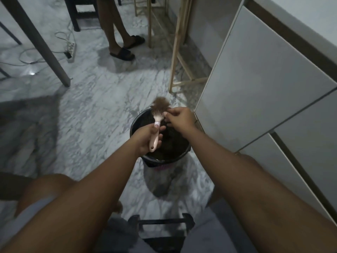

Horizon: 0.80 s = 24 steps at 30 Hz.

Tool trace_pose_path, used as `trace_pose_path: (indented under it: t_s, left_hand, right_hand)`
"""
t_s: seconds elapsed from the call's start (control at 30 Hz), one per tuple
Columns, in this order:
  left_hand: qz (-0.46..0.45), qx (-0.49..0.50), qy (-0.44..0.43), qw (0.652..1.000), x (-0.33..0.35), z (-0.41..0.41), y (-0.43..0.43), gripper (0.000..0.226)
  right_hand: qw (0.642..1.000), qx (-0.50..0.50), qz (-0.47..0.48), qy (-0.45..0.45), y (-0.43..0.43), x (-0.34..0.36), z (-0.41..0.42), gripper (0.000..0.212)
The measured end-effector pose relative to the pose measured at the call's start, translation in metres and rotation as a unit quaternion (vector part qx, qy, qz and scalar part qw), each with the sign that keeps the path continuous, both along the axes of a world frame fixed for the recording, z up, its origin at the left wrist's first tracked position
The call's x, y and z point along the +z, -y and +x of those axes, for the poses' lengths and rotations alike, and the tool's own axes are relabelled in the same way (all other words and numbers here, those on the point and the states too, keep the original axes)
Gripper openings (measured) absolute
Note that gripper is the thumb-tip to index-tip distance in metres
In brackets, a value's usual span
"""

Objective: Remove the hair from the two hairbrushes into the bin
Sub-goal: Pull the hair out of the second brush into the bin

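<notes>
Marbled grey floor (94,110) is spreading out beneath both hands, with the black bin (135,123) sitting directly under them. The left hand (147,137) is gripping the pink hairbrush (156,117) by its handle, while the right hand (179,118) is pinching the brown hair (160,103) bunched beyond its fingertips. Peeling the clump off slowly is looking wisest, first drawing the brush nearer, since the tuft is overhanging the bin's far rim.

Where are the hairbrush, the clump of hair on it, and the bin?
hairbrush (157,123): head view, on the white neck between head and handle.
clump of hair (160,104): head view, on the brown tuft above the brush head.
bin (164,161): head view, on its black front wall.
</notes>
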<state>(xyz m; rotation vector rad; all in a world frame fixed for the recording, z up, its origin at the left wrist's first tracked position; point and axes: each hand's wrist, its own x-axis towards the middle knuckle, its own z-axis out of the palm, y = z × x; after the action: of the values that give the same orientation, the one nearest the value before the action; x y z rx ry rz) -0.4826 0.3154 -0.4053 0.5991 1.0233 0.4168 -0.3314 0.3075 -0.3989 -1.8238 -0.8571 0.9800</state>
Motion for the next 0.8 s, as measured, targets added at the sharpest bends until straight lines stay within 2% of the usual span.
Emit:
trace_pose_path:
  t_s: [0.17,0.27,0.43,0.53,0.7,0.8]
  left_hand:
    - [-0.015,0.050,-0.006,0.999,-0.031,0.005,-0.011,0.023]
    - [-0.031,0.101,-0.038,0.994,-0.057,0.016,-0.023,0.021]
    - [-0.069,0.153,-0.087,0.982,-0.101,0.032,-0.037,0.025]
    - [-0.066,0.169,-0.107,0.978,-0.123,0.035,-0.045,0.025]
    - [-0.079,0.190,-0.116,0.972,-0.148,0.031,-0.047,0.028]
    - [-0.087,0.198,-0.099,0.971,-0.153,0.026,-0.049,0.029]
  right_hand:
    - [0.999,-0.023,0.003,-0.034,-0.008,-0.023,-0.007,0.015]
    - [0.998,-0.042,0.005,-0.037,-0.018,-0.054,-0.007,0.008]
    - [0.999,-0.048,-0.001,0.025,-0.023,-0.106,-0.004,0.009]
    - [0.996,-0.062,0.033,0.050,-0.021,-0.129,-0.003,0.010]
    - [0.965,-0.223,0.127,0.051,-0.019,-0.137,-0.004,0.012]
    - [0.946,-0.309,0.098,0.009,-0.025,-0.143,0.002,0.008]
